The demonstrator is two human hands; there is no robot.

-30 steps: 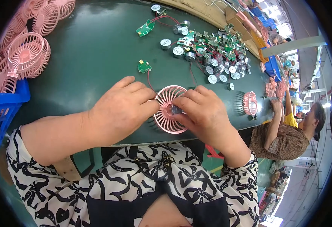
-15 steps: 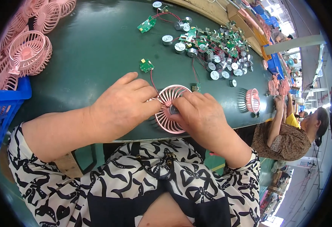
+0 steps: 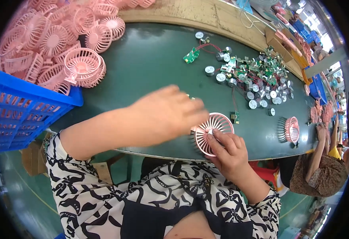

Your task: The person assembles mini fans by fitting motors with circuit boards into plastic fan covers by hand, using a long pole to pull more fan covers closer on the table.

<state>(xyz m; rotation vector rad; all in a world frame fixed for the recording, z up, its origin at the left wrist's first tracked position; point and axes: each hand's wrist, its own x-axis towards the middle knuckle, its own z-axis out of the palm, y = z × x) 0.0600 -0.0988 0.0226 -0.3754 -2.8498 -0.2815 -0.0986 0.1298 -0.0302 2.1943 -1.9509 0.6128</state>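
My right hand (image 3: 228, 153) grips a round pink fan guard (image 3: 200, 139) at the table's near edge. Its thumb and fingers press at the middle, where a small motor (image 3: 210, 134) is partly covered by them. Left of the guard, my left hand (image 3: 168, 109) hovers over the table, smeared by motion, so its grip is unclear. A bit of a circuit board (image 3: 191, 97) peeks out behind its fingers. Just beyond the guard lies another small green circuit board (image 3: 235, 116), wired to the pile.
Motors wired to green boards (image 3: 262, 77) lie heaped at the far right. A blue crate (image 3: 27, 107) overflowing with pink fan guards (image 3: 55, 40) stands left. Another guard (image 3: 292, 129) rests to the right. Further right sits a co-worker (image 3: 317, 175). A wooden ledge (image 3: 198, 16) borders the far side.
My left hand has come away from the guard and lifted, now blurred. My right hand still holds the guard. The view has swung left, showing more of the crate and its guards.
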